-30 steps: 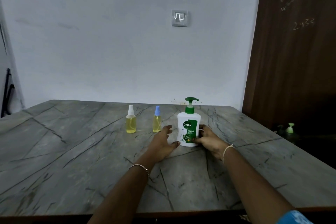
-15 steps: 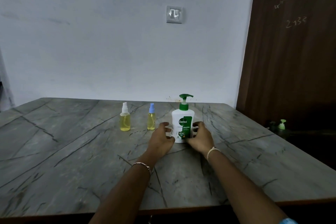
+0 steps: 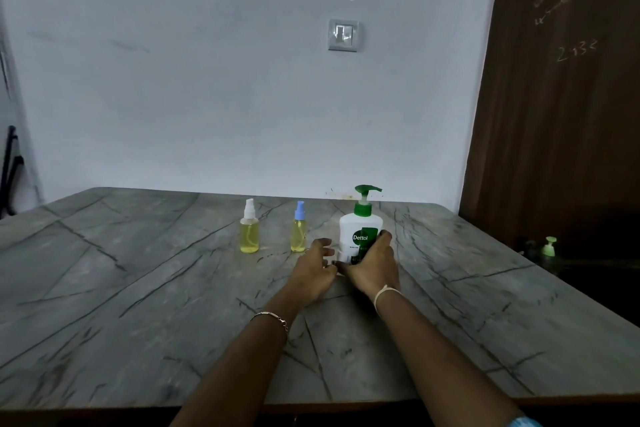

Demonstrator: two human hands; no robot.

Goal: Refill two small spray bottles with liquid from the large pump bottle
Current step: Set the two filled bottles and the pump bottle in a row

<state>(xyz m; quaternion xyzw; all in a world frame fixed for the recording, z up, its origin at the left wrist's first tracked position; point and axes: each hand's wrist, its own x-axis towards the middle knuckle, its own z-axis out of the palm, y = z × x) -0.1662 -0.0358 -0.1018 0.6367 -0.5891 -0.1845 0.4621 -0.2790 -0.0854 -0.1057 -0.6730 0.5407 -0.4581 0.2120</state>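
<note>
A white pump bottle (image 3: 356, 229) with a green pump head stands upright near the far middle of the grey marble table (image 3: 138, 305). My right hand (image 3: 372, 265) wraps around its lower front, fingers curled on the right side. My left hand (image 3: 317, 267) sits just left of the bottle's base with its fingers loosely curled, close to the bottle; whether they touch it I cannot tell. Left of the pump bottle stand two small spray bottles of yellow liquid: one with a blue cap (image 3: 299, 234), one with a white cap (image 3: 249, 234).
The table's far edge meets a pale wall with a switch plate (image 3: 343, 35). A brown door (image 3: 561, 97) stands at the right. A small green-topped bottle (image 3: 549, 247) sits low beyond the table's right edge. A dark object (image 3: 10, 170) leans at far left.
My right hand has moved from the bottle's right side around onto its front. My left hand has closed in toward the bottle's base. The spray bottles have not moved.
</note>
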